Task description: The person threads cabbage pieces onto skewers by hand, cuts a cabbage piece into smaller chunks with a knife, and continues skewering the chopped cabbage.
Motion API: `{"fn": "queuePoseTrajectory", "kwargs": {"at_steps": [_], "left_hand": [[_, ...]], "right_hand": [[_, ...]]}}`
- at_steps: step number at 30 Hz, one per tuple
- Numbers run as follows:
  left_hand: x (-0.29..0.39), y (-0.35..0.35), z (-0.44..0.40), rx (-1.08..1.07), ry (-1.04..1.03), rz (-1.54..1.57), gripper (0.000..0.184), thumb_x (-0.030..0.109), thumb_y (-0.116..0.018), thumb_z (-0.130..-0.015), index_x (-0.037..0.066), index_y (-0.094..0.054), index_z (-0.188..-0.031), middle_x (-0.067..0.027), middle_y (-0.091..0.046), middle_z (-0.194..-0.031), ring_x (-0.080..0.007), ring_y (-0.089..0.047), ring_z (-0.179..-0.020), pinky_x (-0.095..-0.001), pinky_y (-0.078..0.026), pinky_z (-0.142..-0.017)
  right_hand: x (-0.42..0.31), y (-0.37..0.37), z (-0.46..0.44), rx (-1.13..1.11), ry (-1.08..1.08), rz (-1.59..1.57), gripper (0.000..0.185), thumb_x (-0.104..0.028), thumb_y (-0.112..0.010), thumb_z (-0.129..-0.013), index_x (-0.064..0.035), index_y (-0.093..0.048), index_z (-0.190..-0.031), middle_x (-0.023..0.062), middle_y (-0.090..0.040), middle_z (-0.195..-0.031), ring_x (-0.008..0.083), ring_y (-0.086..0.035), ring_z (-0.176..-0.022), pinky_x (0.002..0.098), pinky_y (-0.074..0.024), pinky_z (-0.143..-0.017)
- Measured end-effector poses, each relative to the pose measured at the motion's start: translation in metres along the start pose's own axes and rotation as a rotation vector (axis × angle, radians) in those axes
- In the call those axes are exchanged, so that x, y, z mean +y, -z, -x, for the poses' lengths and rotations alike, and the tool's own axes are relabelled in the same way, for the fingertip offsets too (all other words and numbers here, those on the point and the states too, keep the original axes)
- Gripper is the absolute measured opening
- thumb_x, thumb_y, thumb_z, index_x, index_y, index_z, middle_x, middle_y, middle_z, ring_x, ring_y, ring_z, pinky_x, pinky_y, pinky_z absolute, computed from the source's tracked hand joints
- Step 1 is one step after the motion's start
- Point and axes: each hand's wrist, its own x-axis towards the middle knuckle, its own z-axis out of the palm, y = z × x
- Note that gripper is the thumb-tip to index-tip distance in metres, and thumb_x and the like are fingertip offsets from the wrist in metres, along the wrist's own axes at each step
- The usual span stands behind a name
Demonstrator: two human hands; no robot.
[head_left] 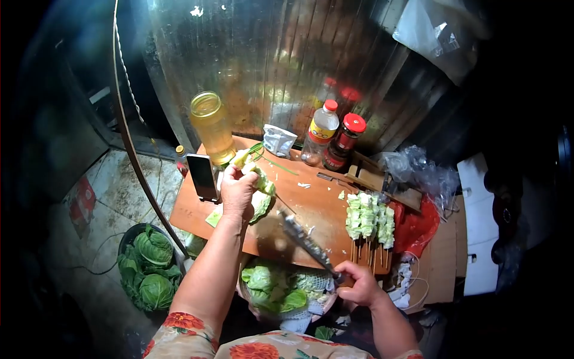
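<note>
My left hand [238,190] is closed on a pale green cabbage piece [244,161] above the wooden table [299,203]; its far fingers are partly hidden. Below that hand lie more cabbage leaves [261,203]. With my right hand [357,286] I grip a knife [308,242] by its handle, near the table's front edge. Its blade slants up and left over the tabletop, with pale bits along it. To the right, several cabbage skewers [368,218] lie side by side, their sticks toward me.
A phone [202,175] stands left of my left hand. Behind are a jar of yellow liquid [213,134], a plastic bottle [318,133] and a red-lidded jar [347,134]. A basin of cabbage scraps [269,290] sits below the front edge; whole cabbages [155,290] fill a tub at left.
</note>
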Motion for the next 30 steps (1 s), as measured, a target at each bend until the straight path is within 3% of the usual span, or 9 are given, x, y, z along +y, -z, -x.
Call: {"fn": "queuePoseTrajectory", "kwargs": {"at_steps": [2,4,6,9,10,13,15,18,30], "left_hand": [[-0.007,-0.012,0.013,-0.105,0.081,-0.007,0.034,-0.008,-0.06,-0.072,0.001,-0.054,-0.105,-0.0059,-0.061,-0.094,-0.0156,-0.062,-0.079,-0.0294,-0.053,-0.068],[-0.014,-0.021,0.028,-0.299,0.222,-0.151,0.046,-0.01,-0.061,-0.069,0.0,-0.05,-0.112,-0.0078,-0.062,-0.091,-0.0185,-0.063,-0.081,-0.0327,-0.054,-0.072],[-0.039,-0.025,0.041,-0.383,0.238,-0.104,0.049,-0.011,-0.061,-0.069,0.001,-0.048,-0.115,-0.0082,-0.062,-0.091,-0.0186,-0.063,-0.08,-0.0322,-0.054,-0.073],[-0.063,-0.034,0.067,-0.42,0.29,-0.155,0.035,-0.007,-0.065,-0.076,0.005,-0.05,-0.105,-0.0027,-0.057,-0.088,-0.0121,-0.057,-0.079,-0.0269,-0.05,-0.067],[-0.065,-0.04,0.077,-0.404,0.259,-0.133,0.031,-0.005,-0.065,-0.078,0.006,-0.05,-0.103,-0.001,-0.056,-0.086,-0.0106,-0.055,-0.077,-0.0261,-0.049,-0.065],[-0.071,-0.042,0.087,-0.388,0.329,-0.105,0.018,0.0,-0.063,-0.082,0.007,-0.053,-0.096,0.0002,-0.054,-0.085,-0.0107,-0.054,-0.077,-0.0264,-0.048,-0.066],[-0.068,-0.044,0.092,-0.359,0.351,-0.134,0.018,0.0,-0.063,-0.083,0.007,-0.054,-0.096,-0.0001,-0.054,-0.086,-0.0109,-0.054,-0.077,-0.0267,-0.048,-0.067],[-0.067,-0.049,0.095,-0.392,0.345,-0.144,0.017,0.0,-0.063,-0.083,0.006,-0.054,-0.097,-0.0004,-0.055,-0.087,-0.011,-0.055,-0.077,-0.0272,-0.048,-0.067],[-0.082,-0.038,0.098,-0.44,0.29,-0.184,0.018,0.0,-0.064,-0.082,0.006,-0.055,-0.097,-0.0015,-0.057,-0.087,-0.0115,-0.055,-0.078,-0.027,-0.049,-0.067]], "right_hand": [[-0.004,0.0,0.001,0.119,0.187,0.116,0.029,0.0,-0.063,-0.072,-0.0027,-0.057,-0.1,0.0022,-0.059,-0.081,0.0069,-0.054,-0.07,0.0222,-0.0452,-0.065],[-0.023,-0.007,-0.015,0.232,0.412,0.107,0.025,-0.003,-0.061,-0.073,-0.0021,-0.058,-0.098,0.0069,-0.063,-0.077,0.0167,-0.062,-0.066,0.0299,-0.0494,-0.061],[-0.027,-0.007,-0.027,0.316,0.42,0.263,0.021,-0.008,-0.062,-0.074,-0.0029,-0.059,-0.095,0.0093,-0.062,-0.073,0.0224,-0.062,-0.063,0.0327,-0.049,-0.059],[-0.047,-0.022,-0.038,0.528,0.435,0.447,0.014,-0.015,-0.065,-0.077,-0.0055,-0.058,-0.086,0.0142,-0.057,-0.067,0.0308,-0.06,-0.059,0.0379,-0.0466,-0.054],[-0.039,-0.022,-0.044,0.568,0.503,0.499,0.016,-0.015,-0.067,-0.08,-0.0041,-0.056,-0.083,0.0099,-0.052,-0.064,0.0232,-0.055,-0.055,0.0338,-0.0433,-0.052],[-0.022,-0.023,-0.049,0.592,0.488,0.507,0.018,-0.017,-0.068,-0.081,-0.0045,-0.056,-0.083,0.0112,-0.055,-0.066,0.0274,-0.057,-0.056,0.0349,-0.0446,-0.053],[-0.013,-0.022,-0.049,0.618,0.482,0.57,0.021,-0.02,-0.067,-0.077,-0.0062,-0.056,-0.086,0.014,-0.058,-0.074,0.0361,-0.058,-0.065,0.042,-0.0471,-0.056],[-0.019,-0.019,-0.052,0.619,0.491,0.582,0.018,-0.018,-0.068,-0.08,-0.0053,-0.056,-0.085,0.0135,-0.057,-0.07,0.0325,-0.059,-0.061,0.0377,-0.0467,-0.054],[-0.017,-0.019,-0.046,0.633,0.458,0.614,0.02,-0.022,-0.068,-0.08,-0.0061,-0.056,-0.085,0.0129,-0.057,-0.07,0.0326,-0.06,-0.061,0.039,-0.047,-0.053]]}}
